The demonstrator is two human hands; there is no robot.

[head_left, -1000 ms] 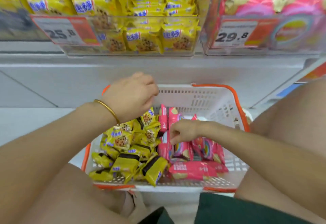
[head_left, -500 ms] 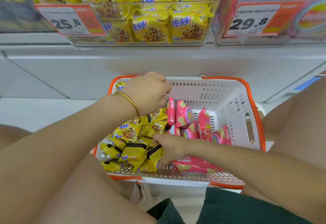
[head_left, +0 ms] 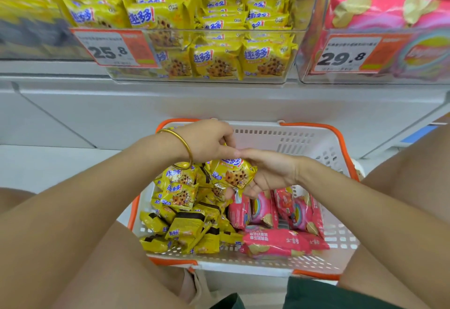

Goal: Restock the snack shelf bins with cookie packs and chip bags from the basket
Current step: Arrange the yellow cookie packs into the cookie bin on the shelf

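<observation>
1. Half a second ago the right grip (head_left: 270, 174) was low among the packs at the near side of the basket (head_left: 304, 143). It has since risen with one yellow cookie pack (head_left: 235, 173) to meet the left grip (head_left: 207, 143) above the basket's far half.
2. The right grip lies palm up, fingers curled under the cookie pack and thumb at its top edge, holding it.
3. The left grip, a gold bangle (head_left: 181, 148) on its wrist, is curled with its fingertips at the pack's top edge. I cannot tell whether it holds anything.
4. In the basket, loose yellow packs (head_left: 185, 213) fill the left half and pink chip bags (head_left: 280, 243) the right.
5. On the shelf above, a clear cookie bin (head_left: 194, 31) tagged 25.8 holds matching yellow packs. Just to its right, the chip bin (head_left: 426, 77) tagged 29.8 holds pink bags.
</observation>
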